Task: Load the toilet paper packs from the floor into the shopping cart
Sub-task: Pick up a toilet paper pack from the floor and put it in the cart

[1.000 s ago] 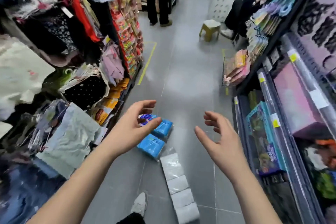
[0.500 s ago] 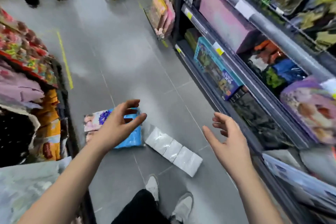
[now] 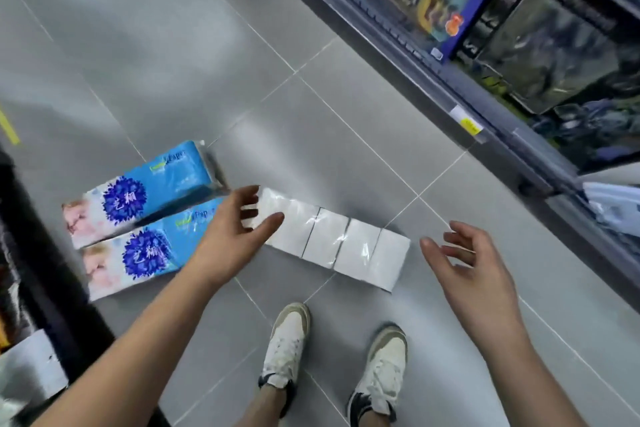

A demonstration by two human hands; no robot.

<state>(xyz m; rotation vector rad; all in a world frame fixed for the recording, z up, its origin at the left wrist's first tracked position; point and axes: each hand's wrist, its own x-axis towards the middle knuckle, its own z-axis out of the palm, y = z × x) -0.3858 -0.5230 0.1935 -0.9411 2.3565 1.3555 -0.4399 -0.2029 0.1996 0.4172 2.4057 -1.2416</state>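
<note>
Grey floor tiles [image 3: 173, 45] run between a dark rack on the left and stocked shelves [image 3: 485, 45] on the right. On the floor lies a long white pack [image 3: 332, 243] of toilet paper, wrapped in clear film, just ahead of the person's shoes [image 3: 287, 340]. Two blue packs [image 3: 145, 218] lie side by side to its left. No shopping cart is in view.

Lifted by its ends only, the long white pack would probably sag or slip, since the film looks slick.

The left hand [image 3: 232, 236] hovers over the pack's left end, its grip apart, thumb and fingers curved. The right hand [image 3: 464, 263] hangs just beyond the right end, also spread and holding nothing.
</note>
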